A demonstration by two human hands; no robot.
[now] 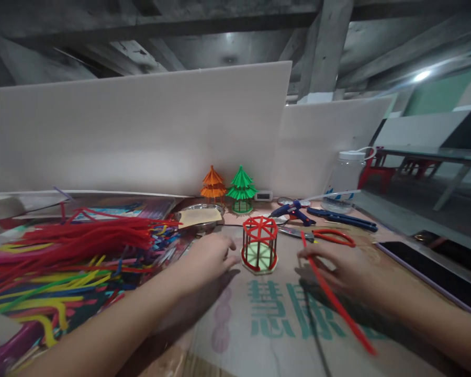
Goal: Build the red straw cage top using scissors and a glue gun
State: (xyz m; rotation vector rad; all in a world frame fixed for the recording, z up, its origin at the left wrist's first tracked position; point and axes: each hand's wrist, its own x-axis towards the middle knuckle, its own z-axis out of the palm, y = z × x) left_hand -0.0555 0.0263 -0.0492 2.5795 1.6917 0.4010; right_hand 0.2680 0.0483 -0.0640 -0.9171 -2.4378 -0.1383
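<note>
A small round frame (pixel 259 245) with a red spoked top, dark posts and a pale green base stands upright on the table. Just left of it is my left hand (pixel 212 255), fingers apart and slightly curled, holding nothing. To the frame's right, my right hand (pixel 329 264) pinches a long red pipe cleaner (pixel 339 306) near its upper end; the strip slants down toward the lower right. Behind the frame stand an orange tiered pavilion (pixel 212 187) and a green one (pixel 241 191).
Colourful pipe cleaners (pixel 90 235) are piled at the left. A glue gun (pixel 294 212), orange-handled pliers (pixel 333 237), a blue tool (pixel 341 219), a bottle (pixel 343 178) and a phone (pixel 435 272) lie or stand at the right. A white panel (pixel 141 136) rises behind.
</note>
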